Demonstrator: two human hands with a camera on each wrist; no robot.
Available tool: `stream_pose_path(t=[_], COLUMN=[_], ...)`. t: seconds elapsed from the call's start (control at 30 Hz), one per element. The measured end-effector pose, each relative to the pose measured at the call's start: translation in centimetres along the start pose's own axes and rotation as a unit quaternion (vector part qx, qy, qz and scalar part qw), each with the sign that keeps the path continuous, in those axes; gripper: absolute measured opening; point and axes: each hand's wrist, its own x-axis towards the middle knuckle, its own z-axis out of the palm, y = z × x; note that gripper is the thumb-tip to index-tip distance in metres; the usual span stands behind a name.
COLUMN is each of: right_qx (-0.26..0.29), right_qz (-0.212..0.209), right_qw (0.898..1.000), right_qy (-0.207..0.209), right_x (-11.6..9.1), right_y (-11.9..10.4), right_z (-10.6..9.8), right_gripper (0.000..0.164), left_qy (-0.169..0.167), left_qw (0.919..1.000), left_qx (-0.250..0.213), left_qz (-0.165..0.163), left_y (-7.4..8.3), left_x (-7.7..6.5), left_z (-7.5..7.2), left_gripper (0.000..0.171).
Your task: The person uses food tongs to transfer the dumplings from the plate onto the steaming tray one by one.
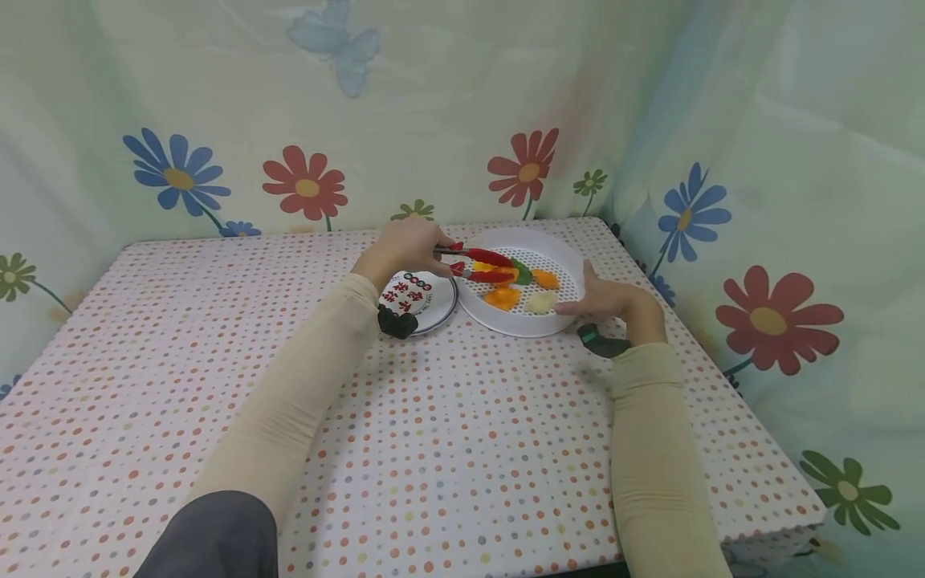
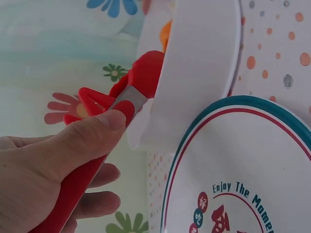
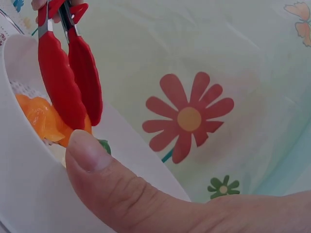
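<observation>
Pick-up step in hand, judged: left hand (image 1: 405, 247) grips red tongs (image 1: 482, 265) w/ tips over food pcs (image 1: 515, 282) in white perforated tray (image 1: 536, 324) at counter far right, right hand (image 1: 605, 300) spread, steadying near rim; next calls for squeezing tongs onto 1 pc.

Showing red tongs (image 1: 482, 266), white basket (image 1: 571, 265) — orange, yellow, green pieces (image 1: 516, 282); dotted tablecloth (image 1: 217, 345), flowered curtain (image 1: 303, 104).

So there's 1 white perforated tray (image 1: 571, 265), 1 printed plate (image 1: 426, 299), 1 pair of red tongs (image 1: 482, 266), roughly 5 food pieces in the tray, and 2 hands.
</observation>
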Motion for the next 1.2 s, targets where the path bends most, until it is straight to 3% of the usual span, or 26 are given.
stream_pose_path(t=[0.2,0.4,0.47,0.57,0.63,0.8,0.87,0.97,1.1,1.2], right_qx=[-0.005,0.004,0.007,-0.005,-0.014,-0.021,-0.016,0.0,0.019,0.031], right_qz=[-0.001,-0.005,-0.006,-0.002,-0.002,-0.01,-0.018,-0.03,-0.048,-0.056], right_qw=[1.0,1.0,1.0,1.0,1.0,1.0,1.0,0.999,0.999,0.998], right_qy=[-0.003,-0.005,-0.006,-0.004,-0.005,0.0,0.005,0.011,0.006,0.002], right_x=[0.3,0.5,0.5,0.4,0.3,-0.2,-0.3,-0.3,0.1,0.5], right_y=[0.1,-0.6,-0.6,-0.5,-0.4,-0.2,-0.1,0.3,0.6,0.4], right_z=[0.1,0.3,0.5,0.6,0.5,-0.3,-0.7,-1.0,-0.4,0.5], right_gripper=[0.132,0.131,0.131,0.13,0.13,0.13,0.13,0.13,0.13,0.13], left_qy=[-0.022,-0.024,-0.013,0.031,0.073,0.157,0.157,0.13,0.091,0.079], left_qw=[0.9997,0.9985,0.9984,0.9961,0.9889,0.9525,0.9476,0.95,0.9567,0.9568], left_qx=[-0.001,-0.031,-0.031,-0.033,-0.062,-0.139,-0.124,-0.089,-0.061,-0.05], left_qz=[-0.012,-0.038,-0.046,-0.076,-0.114,-0.221,-0.249,-0.27,-0.269,-0.275], left_y=[0.5,0.2,0.1,0.1,0.2,-0.5,-1.1,-1.8,-2.3,-2.3], left_x=[0.4,-0.8,-1.3,-2.3,-3.4,-7.4,-9.0,-10.8,-12.1,-12.8], left_z=[0.2,0.4,0.7,1.0,0.9,0.5,0.8,2.2,4.8,6.1], left_gripper=[0.061,0.064,0.067,0.076,0.08,0.076,0.08,0.088,0.082,0.073])
